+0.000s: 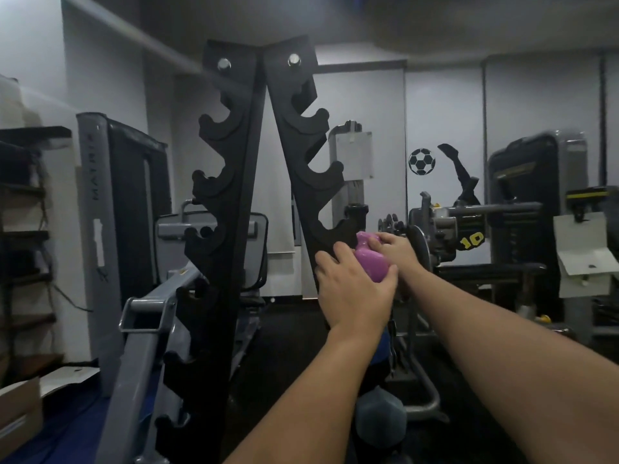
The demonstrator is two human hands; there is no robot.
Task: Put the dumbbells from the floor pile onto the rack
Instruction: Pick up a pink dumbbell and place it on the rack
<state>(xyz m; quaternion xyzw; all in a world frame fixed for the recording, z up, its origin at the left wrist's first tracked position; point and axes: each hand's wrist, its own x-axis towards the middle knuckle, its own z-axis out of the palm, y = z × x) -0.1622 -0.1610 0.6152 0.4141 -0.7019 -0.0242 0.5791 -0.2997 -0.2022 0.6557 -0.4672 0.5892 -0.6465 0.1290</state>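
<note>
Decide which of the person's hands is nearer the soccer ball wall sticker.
Right. The right hand grips the pink dumbbell just below-left of the soccer ball sticker; the left hand holds it lower and farther left.

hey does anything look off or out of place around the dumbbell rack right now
Nothing looks damaged or spilled. Both hands, left hand and right hand, hold the pink dumbbell at the black rack; its upper cradles are empty.

Glossy smooth pink dumbbell [370, 259]; matt black metal rack [234, 182].
</note>
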